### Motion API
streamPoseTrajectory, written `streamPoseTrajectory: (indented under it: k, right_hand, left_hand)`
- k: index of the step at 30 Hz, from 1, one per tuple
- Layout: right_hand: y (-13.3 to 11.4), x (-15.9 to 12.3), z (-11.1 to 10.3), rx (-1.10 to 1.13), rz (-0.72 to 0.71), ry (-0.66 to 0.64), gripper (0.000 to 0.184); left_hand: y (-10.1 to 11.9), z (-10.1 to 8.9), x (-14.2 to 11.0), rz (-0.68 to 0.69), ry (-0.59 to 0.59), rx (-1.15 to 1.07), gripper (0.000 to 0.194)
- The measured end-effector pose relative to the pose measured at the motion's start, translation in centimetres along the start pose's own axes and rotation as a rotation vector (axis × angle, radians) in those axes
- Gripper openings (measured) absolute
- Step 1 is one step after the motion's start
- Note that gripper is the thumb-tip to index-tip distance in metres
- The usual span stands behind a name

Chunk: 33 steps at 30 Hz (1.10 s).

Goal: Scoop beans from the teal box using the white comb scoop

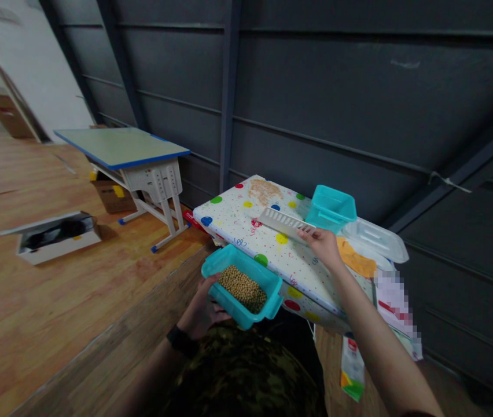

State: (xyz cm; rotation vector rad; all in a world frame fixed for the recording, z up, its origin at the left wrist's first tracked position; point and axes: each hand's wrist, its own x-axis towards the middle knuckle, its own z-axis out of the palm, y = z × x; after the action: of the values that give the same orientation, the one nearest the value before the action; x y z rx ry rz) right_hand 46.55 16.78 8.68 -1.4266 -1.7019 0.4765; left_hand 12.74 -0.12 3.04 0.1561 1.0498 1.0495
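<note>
Head view shows, at the far left, a long white carton (55, 238) standing open on the floor, and after it a pale green desk with blue edge (125, 146). Next comes the left hand (203, 307), which holds a turquoise plastic box (258, 273) by its left end: the thumb lies over the rim and the other fingers go along the outer side. Inside this box are pale yellow beans (238, 282), with some green ones towards the near right corner. The box is just beside the near edge of the table covered with dotted cloth (229, 215). Farther back on this cloth lies a thin, loose patch of light brown grains (265, 190). The right hand (324, 249) closes narrowly on the right end of a white slotted plastic strip (286, 227). From this grip, the long axis of the strip goes leftward and slightly away from the person, so its free end comes near the grains; whether its underside touches the cloth, I cannot tell. The right hand is nearer to the grains than the left one. Just behind the right hand is a second turquoise box (332, 202), then an orange cloth piece (356, 259) and a clear plastic lid (379, 240).
</note>
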Motion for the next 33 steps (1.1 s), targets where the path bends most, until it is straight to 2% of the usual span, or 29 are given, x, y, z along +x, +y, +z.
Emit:
streamPoseTrajectory:
  k: [5, 10, 16, 20, 24, 33]
  right_hand:
    - [-0.1, 0.4, 0.3, -0.018, 0.018, -0.021, 0.051]
    - [-0.7, 0.5, 0.2, -0.018, 0.012, 0.005, 0.048]
    - [-0.8, 0.5, 0.0, -0.034, 0.034, -0.015, 0.043]
    - [-0.5, 0.3, 0.0, -0.004, 0.028, 0.001, 0.046]
    - [-0.5, 0.0, 0.0, 0.046, 0.01, -0.037, 0.052]
    - [-1.6, -0.6, -0.6, 0.104, -0.004, -0.05, 0.063]
  left_hand:
    - [0.0, 0.4, -0.2, 0.018, 0.047, 0.065, 0.048]
    - [0.0, 0.2, 0.1, 0.015, 0.005, 0.054, 0.049]
    - [0.0, 0.0, 0.2, 0.008, 0.013, 0.029, 0.055]
    - [-0.2, -0.1, 0.3, 0.019, 0.015, 0.043, 0.055]
    - [-0.2, -0.1, 0.3, 0.022, 0.01, 0.056, 0.051]
    - [0.1, 0.3, -0.3, 0.034, 0.036, 0.067, 0.044]
